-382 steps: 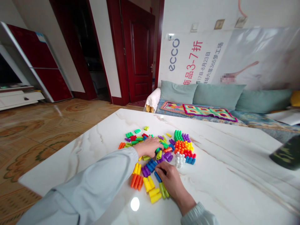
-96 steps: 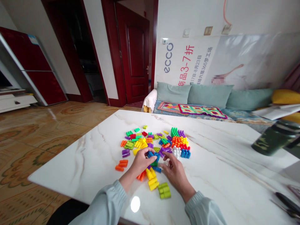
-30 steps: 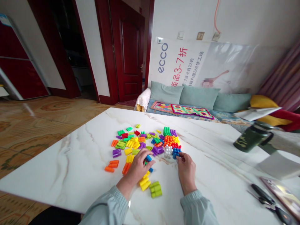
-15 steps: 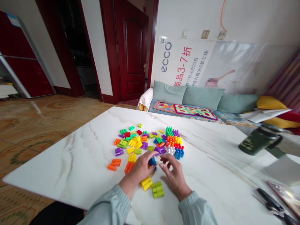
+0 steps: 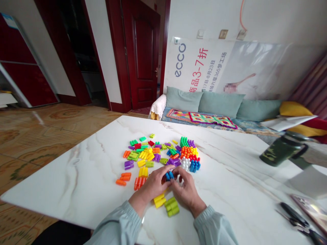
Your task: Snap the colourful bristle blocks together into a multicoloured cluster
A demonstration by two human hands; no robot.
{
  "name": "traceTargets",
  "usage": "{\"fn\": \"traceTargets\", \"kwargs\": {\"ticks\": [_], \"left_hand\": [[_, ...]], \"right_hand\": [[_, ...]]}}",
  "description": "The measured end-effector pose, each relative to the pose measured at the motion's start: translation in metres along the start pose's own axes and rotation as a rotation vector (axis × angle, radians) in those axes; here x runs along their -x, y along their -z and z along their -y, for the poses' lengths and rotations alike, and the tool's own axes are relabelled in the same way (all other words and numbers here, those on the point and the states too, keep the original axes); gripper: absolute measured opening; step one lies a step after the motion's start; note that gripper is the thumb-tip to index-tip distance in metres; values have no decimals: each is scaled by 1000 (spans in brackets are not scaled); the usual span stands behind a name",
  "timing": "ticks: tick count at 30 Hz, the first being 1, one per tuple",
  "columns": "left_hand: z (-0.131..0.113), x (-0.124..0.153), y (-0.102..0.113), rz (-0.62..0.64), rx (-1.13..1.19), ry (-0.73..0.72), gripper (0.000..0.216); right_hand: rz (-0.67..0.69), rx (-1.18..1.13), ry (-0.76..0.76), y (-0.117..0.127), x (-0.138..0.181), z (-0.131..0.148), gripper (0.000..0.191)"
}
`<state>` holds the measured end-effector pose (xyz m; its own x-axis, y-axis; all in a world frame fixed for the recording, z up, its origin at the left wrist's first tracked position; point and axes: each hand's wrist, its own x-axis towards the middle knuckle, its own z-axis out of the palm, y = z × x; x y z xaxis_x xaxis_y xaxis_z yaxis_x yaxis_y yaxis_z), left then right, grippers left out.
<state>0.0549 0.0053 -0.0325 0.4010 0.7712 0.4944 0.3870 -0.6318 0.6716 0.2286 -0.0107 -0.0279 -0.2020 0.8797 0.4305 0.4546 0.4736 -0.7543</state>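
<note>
My left hand point(image 5: 155, 180) is closed round a small blue plastic building block point(image 5: 169, 175) with rounded ends, held just over the table. From the right, my right hand point(image 5: 186, 188) has its thumb and curled fingers on the same block. Part of the block is hidden by the fingers. Below the hands lie a yellow block point(image 5: 159, 201) and a lime-green block point(image 5: 172, 207). Left of my left hand, an orange block point(image 5: 139, 183) touches or nearly touches a yellow one point(image 5: 143, 171). Beyond are clusters of rounded pieces, among them white point(image 5: 185, 164) and blue point(image 5: 195, 166) ones.
Many loose coloured blocks, such as purple point(image 5: 129, 165) and orange point(image 5: 121, 182) ones, spread over the marbled white table point(image 5: 76, 183). At the right stand a dark green camouflage mug point(image 5: 279, 149) and black-handled scissors point(image 5: 293, 214). A sofa with cushions point(image 5: 221, 103) lies behind the table.
My right hand has moved left to meet my left hand, and its fingers have closed in on the blue block. The block shows more clearly between the hands. The camera view has shifted slightly.
</note>
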Motion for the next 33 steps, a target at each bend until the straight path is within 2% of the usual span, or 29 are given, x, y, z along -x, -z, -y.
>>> {"fn": "traceTargets", "kwargs": {"ticks": [4, 7, 10, 15, 17, 18, 21, 23, 25, 29, 33], "left_hand": [[0, 1, 1, -43, 39, 65, 43], [3, 2, 2, -40, 0, 99, 35], [5, 3, 2, -16, -47, 105, 33], [3, 1, 2, -8, -49, 63, 35], [3, 1, 2, -12, -32, 48, 39], [3, 1, 3, -14, -29, 46, 40], [4, 1, 3, -32, -40, 50, 41], [5, 1, 2, -43, -41, 51, 40], [6, 1, 2, -48, -36, 54, 40], [5, 1, 3, -54, -39, 60, 37], [1, 0, 5, -57, -49, 58, 34]], "right_hand": [[-53, -10, -9, 3, 1, -3, 14], [-60, -18, 42, 4, 1, -4, 20], [-55, -9, 89, 5, 3, -2, 26], [-67, -3, 129, 6, 4, 2, 21], [-174, 16, 140, 11, 3, 1, 18], [-274, 41, 129, 15, 3, -1, 17], [-640, 177, -19, 33, 2, -13, 19], [-769, 270, -168, 45, 3, -25, 21], [-781, 348, -277, 53, 4, -38, 23], [-684, 459, -433, 58, 6, -53, 29], [-610, 524, -513, 55, 6, -57, 33]]}}
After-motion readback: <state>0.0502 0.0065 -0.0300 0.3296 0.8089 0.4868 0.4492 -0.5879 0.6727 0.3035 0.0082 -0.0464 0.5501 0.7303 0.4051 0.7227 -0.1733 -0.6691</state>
